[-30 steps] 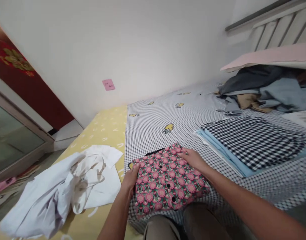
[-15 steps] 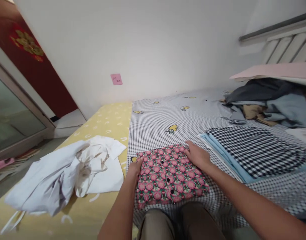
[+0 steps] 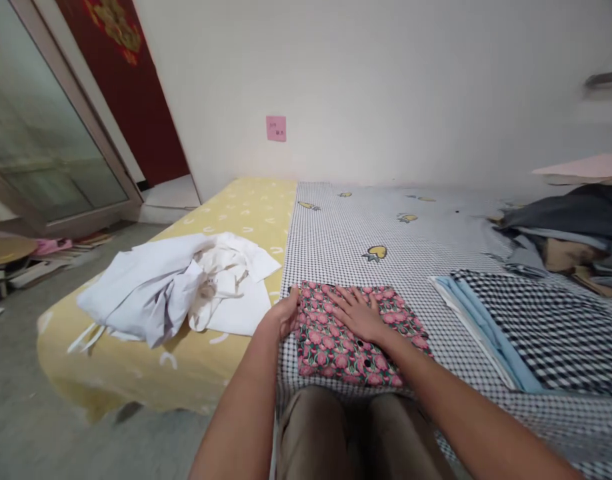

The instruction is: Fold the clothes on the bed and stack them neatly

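Note:
A folded pink floral shirt (image 3: 319,343) with dark buttons lies on the checked bed sheet (image 3: 336,227), close to my knees. My left hand (image 3: 286,312) is at the shirt's left edge, thumb on top and fingers curled round the edge, partly hidden. Spread flat across the upper middle of the shirt, my right hand (image 3: 357,313) presses on the cloth with its fingers apart. Right of the shirt sits a folded stack with a black-and-white checked cloth (image 3: 546,327) on top of a light blue cloth (image 3: 486,340).
Crumpled white clothes (image 3: 146,287) lie on the yellow sheet (image 3: 256,207) at left. Dark and brown clothes (image 3: 571,227) are heaped at the far right, under something pink (image 3: 586,167). A white wall (image 3: 376,87) closes off the back; floor (image 3: 16,373) shows at left.
My view has turned left. My right hand has moved from the shirt's upper right corner onto its middle and flattened there. My left hand stays at the left edge, fingers now curled round it.

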Available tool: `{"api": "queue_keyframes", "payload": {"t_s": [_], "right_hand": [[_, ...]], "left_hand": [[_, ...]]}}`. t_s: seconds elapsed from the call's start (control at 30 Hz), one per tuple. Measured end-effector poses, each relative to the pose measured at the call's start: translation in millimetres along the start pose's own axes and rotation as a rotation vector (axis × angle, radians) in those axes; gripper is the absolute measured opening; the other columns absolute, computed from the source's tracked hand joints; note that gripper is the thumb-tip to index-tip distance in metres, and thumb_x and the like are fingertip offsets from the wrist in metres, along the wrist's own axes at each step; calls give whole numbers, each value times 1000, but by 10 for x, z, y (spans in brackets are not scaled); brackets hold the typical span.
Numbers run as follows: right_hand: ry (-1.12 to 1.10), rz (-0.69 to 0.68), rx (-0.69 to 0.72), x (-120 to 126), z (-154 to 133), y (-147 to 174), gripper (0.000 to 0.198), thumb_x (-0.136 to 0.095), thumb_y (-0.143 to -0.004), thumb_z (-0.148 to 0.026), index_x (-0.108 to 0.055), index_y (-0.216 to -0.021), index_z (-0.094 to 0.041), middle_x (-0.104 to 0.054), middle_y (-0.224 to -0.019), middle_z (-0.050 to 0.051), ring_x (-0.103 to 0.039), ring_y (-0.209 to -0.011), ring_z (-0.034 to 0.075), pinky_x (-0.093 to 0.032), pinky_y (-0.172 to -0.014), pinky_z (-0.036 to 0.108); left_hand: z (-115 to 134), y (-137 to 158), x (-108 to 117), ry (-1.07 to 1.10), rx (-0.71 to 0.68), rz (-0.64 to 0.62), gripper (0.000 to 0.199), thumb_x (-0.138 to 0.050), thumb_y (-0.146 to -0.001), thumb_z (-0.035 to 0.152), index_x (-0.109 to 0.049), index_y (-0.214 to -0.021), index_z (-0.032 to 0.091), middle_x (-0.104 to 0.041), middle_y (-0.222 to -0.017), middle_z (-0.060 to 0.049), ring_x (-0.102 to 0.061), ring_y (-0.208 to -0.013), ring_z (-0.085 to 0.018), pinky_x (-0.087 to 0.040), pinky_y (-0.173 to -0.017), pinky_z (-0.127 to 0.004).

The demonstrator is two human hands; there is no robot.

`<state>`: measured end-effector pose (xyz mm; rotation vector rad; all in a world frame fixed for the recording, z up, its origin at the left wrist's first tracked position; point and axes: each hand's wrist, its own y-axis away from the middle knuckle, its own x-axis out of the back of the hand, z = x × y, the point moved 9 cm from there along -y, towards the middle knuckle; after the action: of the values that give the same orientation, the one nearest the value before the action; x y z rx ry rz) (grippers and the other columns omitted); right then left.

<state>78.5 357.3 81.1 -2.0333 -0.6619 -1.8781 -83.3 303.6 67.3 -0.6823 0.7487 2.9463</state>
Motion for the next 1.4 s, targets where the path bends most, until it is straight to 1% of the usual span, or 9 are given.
{"api": "queue_keyframes", "payload": {"t_s": [0.13,0.23,0.37,0.47,0.6,0.77,0.93,1.13,1.4], "right_hand": [[48,-25,-31,-2,34,-5,59,-14,-101,-65,-9,-159,-53,-20,-171,-7,-17,-156,35,-12,-118,74],[59,-28,-39,0,35,2,59,-14,-102,-64,-9,-159,-53,-20,-171,-7,-17,-156,35,-13,-119,73],[65,-34,-48,-6,47,15,60,-13,-102,-63,-9,-160,-51,-18,-172,-7,-16,-157,34,-12,-119,72],[66,-43,-56,0,56,19,60,-13,-102,-62,-10,-161,-50,-18,-172,-7,-16,-156,35,-12,-119,73],[53,-55,-58,13,55,18,61,-12,-101,-64,-10,-161,-50,-17,-172,-7,-16,-156,35,-12,-119,73],[28,-49,-54,26,52,10,63,-12,-100,-68,-8,-160,-52,-17,-172,-7,-15,-156,37,-11,-118,75],[-10,-24,-32,18,63,-13,63,-12,-99,-70,-7,-159,-54,-16,-172,-7,-14,-157,37,-10,-118,75],[-43,-6,-34,31,63,-4,63,-11,-99,-70,-11,-160,-53,-16,-172,-8,-12,-157,36,-7,-119,73],[-55,58,-10,59,8,11,59,-15,-101,-66,-11,-159,-55,-22,-171,-7,-17,-156,36,-9,-119,72]], "left_hand": [[-17,453,-31,190,-95,-8,64,-20,-101,62,-45,-145,23,-75,-109,-12,-72,-76,-14,-56,-75,-27],[-180,811,74,266,-172,184,54,-33,-103,53,-44,-145,20,-73,-111,-13,-72,-80,-14,-56,-77,-28],[-489,1249,321,213,-305,549,34,-59,-93,42,-64,-111,14,-72,-100,-10,-69,-81,-14,-53,-76,-25],[-663,1466,373,65,-378,703,37,-66,-82,52,-65,-85,15,-62,-73,0,-55,-63,-9,-41,-58,-20],[-749,1388,73,-92,-378,520,48,-58,-81,66,-63,-90,19,-37,-54,11,-29,-48,-9,-27,-49,-22],[-696,1166,-223,-351,-398,368,49,-55,-79,71,-53,-69,24,-39,-54,7,-37,-55,-12,-33,-55,-25],[-672,1065,-180,-418,-369,403,56,-48,-76,78,-49,-59,24,-44,-55,3,-41,-59,-15,-36,-59,-28],[-667,1127,-93,-450,-379,483,54,-54,-74,72,-63,-64,20,-62,-66,-2,-53,-72,-20,-44,-71,-30],[-873,1151,108,-390,-296,642,72,-53,-60,92,-57,-55,20,-48,-56,0,-42,-63,-17,-38,-62,-30]]}}
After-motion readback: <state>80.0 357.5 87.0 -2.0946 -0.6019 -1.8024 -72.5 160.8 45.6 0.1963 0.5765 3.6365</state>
